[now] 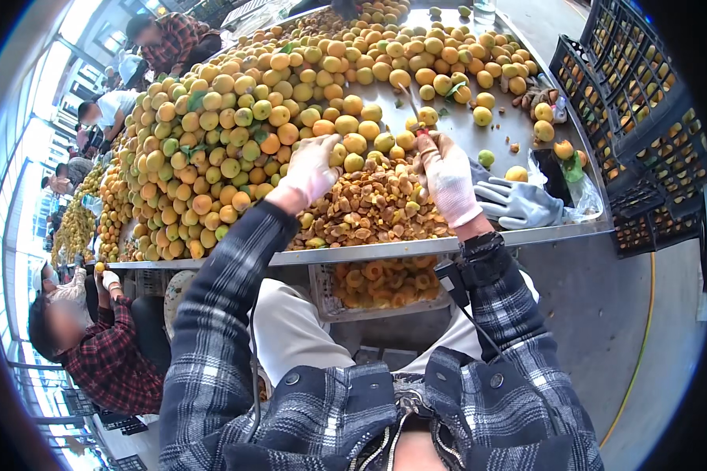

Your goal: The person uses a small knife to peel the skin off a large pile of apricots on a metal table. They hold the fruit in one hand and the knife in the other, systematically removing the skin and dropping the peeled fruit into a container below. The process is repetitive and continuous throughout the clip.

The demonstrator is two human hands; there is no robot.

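My left hand (313, 166), in a pale work glove, reaches to the edge of a big pile of apricots (241, 118) on the metal table; its fingers touch or nearly touch a yellow fruit (337, 155), and whether they grip it I cannot tell. In my gloved right hand (446, 173) is a small knife (413, 106) with a red handle, its thin blade pointing away from me. Between and below the hands lies a heap of brown apricot pits (359, 206). Under the table edge, a crate (325, 294) holds halved orange apricots (383, 282).
Grey gloves (521, 203), a dark flat object (551, 176) and a plastic bag (586, 197) lie at the right. Black crates (630, 112) of fruit stand beyond the table's metal rim (365, 253). Co-workers (112, 347) sit along the left. A yellow hose or cable (639, 353) crosses the floor.
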